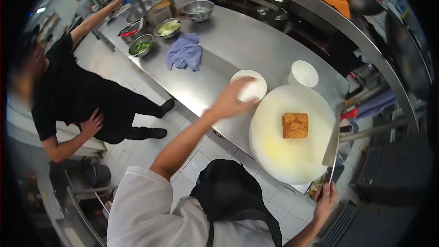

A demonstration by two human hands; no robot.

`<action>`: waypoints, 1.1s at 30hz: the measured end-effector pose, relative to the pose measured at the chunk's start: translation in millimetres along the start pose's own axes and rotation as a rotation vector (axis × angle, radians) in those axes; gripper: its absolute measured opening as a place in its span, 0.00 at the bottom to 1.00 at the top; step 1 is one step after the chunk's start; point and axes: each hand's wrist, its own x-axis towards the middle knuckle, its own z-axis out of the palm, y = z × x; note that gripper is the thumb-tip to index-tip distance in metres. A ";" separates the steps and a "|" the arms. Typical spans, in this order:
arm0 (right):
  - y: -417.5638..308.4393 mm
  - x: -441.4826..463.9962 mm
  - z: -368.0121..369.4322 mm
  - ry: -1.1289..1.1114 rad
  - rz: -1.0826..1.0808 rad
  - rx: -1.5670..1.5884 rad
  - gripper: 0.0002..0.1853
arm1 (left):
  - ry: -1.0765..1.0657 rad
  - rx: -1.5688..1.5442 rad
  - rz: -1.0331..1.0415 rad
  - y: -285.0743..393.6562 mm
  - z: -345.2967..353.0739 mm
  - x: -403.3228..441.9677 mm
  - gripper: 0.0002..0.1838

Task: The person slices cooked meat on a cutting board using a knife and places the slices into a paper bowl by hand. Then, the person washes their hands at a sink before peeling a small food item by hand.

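My left hand (234, 98) is over the near side of a white bowl (259, 78) on the steel counter. It is blurred, with thumb and fingers spread apart, and I see nothing held in it. My right hand (326, 198) is closed round the handle of a cleaver (333, 142), whose broad blade stands along the right edge of a round white cutting board (274, 155). A golden-brown block of food (295, 125), fried-looking with a scored surface, lies on the board. Yellowish stains mark the board's near side.
A second white bowl (304, 73) stands behind the board. A blue cloth (184, 52), metal bowls of cut vegetables (168, 28) and an empty-looking steel bowl (198, 9) are farther left. A steel shelf rail (366, 41) arches overhead. Another person in black (91, 91) stands left.
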 end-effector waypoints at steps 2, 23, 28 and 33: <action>-15.3 -9.3 5.5 0.022 -0.032 0.080 0.22 | 0.182 0.255 -0.077 -79.8 -45.4 -6.3 0.26; -76.9 -34.8 94.5 0.260 0.090 0.143 0.29 | -0.060 0.420 -0.460 -130.0 -5.5 -94.3 0.27; -80.6 -34.4 101.0 0.309 0.111 0.137 0.29 | -0.068 0.309 -0.422 -131.2 48.1 -42.2 0.32; -94.8 -37.1 94.6 0.244 0.126 0.131 0.32 | -0.034 0.363 -0.253 -135.5 22.4 -42.4 0.37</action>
